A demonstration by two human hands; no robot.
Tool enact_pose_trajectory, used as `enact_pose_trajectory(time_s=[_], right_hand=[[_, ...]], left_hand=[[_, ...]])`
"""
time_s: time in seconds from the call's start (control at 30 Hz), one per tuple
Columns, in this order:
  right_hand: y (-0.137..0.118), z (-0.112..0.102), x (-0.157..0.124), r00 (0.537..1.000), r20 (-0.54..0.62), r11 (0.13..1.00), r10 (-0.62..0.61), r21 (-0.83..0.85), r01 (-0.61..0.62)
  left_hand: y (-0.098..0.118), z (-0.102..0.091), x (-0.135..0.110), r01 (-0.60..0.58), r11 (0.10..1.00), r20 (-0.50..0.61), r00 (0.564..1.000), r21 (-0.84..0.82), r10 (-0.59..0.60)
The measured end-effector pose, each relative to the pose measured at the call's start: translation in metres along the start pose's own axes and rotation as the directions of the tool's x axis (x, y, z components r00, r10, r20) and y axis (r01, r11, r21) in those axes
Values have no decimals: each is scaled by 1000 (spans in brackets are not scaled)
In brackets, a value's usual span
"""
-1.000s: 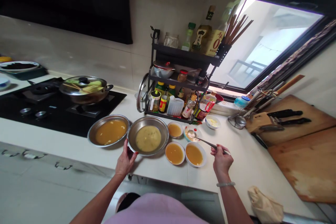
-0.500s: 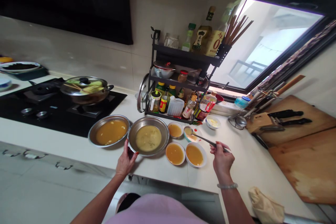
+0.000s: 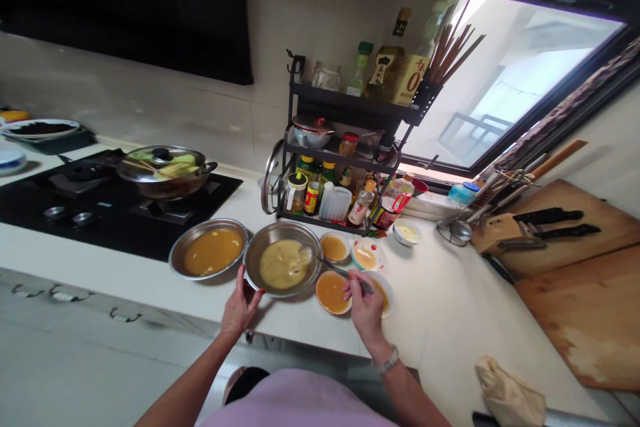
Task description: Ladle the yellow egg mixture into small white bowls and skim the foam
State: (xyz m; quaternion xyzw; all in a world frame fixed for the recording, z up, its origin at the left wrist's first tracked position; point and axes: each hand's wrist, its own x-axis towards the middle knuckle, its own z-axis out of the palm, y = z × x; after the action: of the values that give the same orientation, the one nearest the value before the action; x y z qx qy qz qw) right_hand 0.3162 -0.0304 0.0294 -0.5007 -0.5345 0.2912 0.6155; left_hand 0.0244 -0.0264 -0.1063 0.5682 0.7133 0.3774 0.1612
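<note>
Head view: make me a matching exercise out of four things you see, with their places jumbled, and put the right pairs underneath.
Things
1. Lidded pan
2. Metal spoon
3. Left hand
4. Bunch of thin sticks

Places
A. At the rim of the right-hand steel bowl
B. Upright at the right end of the rack's top
C. On the black stove
D. In the fingers of the right hand

Pairs: 1-C, 2-D, 3-A, 4-B
</note>
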Motion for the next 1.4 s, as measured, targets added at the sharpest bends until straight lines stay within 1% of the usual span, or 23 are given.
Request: enact_pose_trajectory(time_s=[0.03,0.07,0.13,0.2,0.23,0.33,0.37,0.43,0.53,0.6,0.7,0.73,0.8,0.83,0.87,0.93,1.0,1.07,1.23,1.4], right_hand=[[2,1,-5,995,62,997,-72,-33,74],[5,1,-8,982,118,985,-150,-62,158],[9,-5,-9,939,180,943,-293,-109,316],[14,-19,-2,911,165,901,-377,-161,402],[16,-28,4,912,135,893,-387,-193,407],[26,-59,22,942,42,896,-334,-296,331],[30,-70,28,946,5,895,-324,-324,308],[40,-90,36,953,-30,881,-301,-392,266],[54,-113,40,954,-14,854,-300,-449,262],[62,-121,39,958,4,851,-286,-459,256],[67,-121,35,974,-18,880,-224,-433,195],[68,-119,34,981,-57,898,-187,-414,147],[69,-114,34,979,-189,935,-82,-354,10],[69,-112,34,963,-268,950,-21,-305,-64],[68,-110,36,937,-346,961,39,-243,-129],[67,-108,39,880,-456,973,135,-108,-205],[66,-108,41,842,-505,976,189,0,-219],[63,-109,43,825,-525,975,211,57,-213],[56,-113,46,809,-549,978,208,107,-178],[49,-114,49,798,-562,976,219,132,-175]], left_hand=[[0,0,0,-3,1000,-2,1000,1,3],[0,0,0,-5,1000,-3,1000,2,5],[-1,1,0,-6,1000,-2,1000,12,6],[0,1,0,-5,1000,5,1000,28,4],[0,1,0,-1,999,9,1000,38,1],[0,1,-1,11,998,18,1000,62,-13],[0,1,-1,11,998,16,1000,63,-12],[-1,1,0,0,999,7,1000,54,-1],[-3,1,0,-13,999,2,1000,32,13],[-3,2,0,-12,1000,7,1000,27,11],[-3,2,0,1,999,24,1000,35,-2],[-3,2,0,6,999,29,1000,41,-7],[-3,2,0,9,999,34,999,49,-10],[-3,2,0,6,999,31,999,48,-7],[-3,1,0,1,999,26,1000,43,-2],[-2,1,0,-9,1000,10,1000,26,9],[-1,0,0,-18,1000,-8,1000,6,18],[0,0,0,-25,1000,-19,1000,-9,25],[1,-1,0,-22,1000,-15,1000,-6,22],[2,-1,-1,-20,1000,-9,1000,7,20]])
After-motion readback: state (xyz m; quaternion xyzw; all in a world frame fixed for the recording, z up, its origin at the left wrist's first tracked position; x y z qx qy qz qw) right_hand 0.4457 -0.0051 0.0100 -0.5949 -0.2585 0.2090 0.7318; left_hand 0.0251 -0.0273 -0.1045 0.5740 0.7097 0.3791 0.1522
